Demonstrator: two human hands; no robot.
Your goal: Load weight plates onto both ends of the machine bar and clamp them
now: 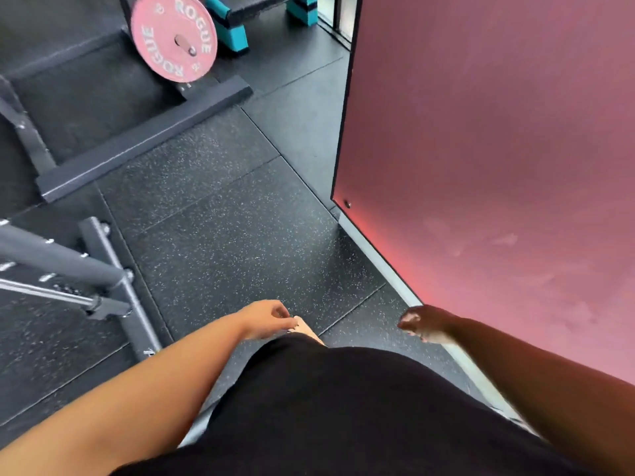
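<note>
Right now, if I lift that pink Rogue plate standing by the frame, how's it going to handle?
The pink plate looks like a solid disc, so it is probably rigid and heavy for its size. It is round and stands on edge, so it may roll or tip once let go. Its face looks smooth with no handles, so gripping the rim is likely safest.

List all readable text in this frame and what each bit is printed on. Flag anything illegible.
"ROGUE": white letters on the face of the pink weight plate, printed three times around its rim.
Small white marks between those words on the plate: too small to read.
White marks along the grey rack post at left: too blurred to read.
No other text shows.
</note>
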